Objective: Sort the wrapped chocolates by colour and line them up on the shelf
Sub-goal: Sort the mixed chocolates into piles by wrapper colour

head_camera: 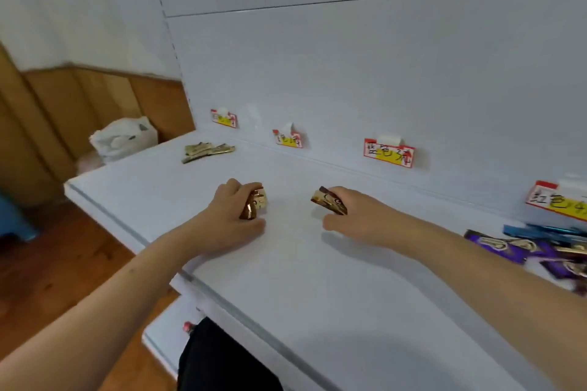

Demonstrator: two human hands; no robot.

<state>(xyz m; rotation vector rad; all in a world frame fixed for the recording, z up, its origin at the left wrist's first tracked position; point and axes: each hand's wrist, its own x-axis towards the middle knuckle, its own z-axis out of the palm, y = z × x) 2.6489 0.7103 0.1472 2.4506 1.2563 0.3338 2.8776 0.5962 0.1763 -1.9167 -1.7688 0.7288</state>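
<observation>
while both hands sit low on the white shelf [317, 279], the left hand [232, 213] grips a brown-gold chocolate [254, 205] and the right hand [355, 216] pinches another brown chocolate [328, 200] (purple ones [495, 246] lie far right).

White plastic bag [124, 138] sitting on the floor beyond the shelf's far left end, against brown wood panelling [95, 95]; blue object [14, 220] showing at left edge, standing on reddish wooden floor [60, 263]
</observation>
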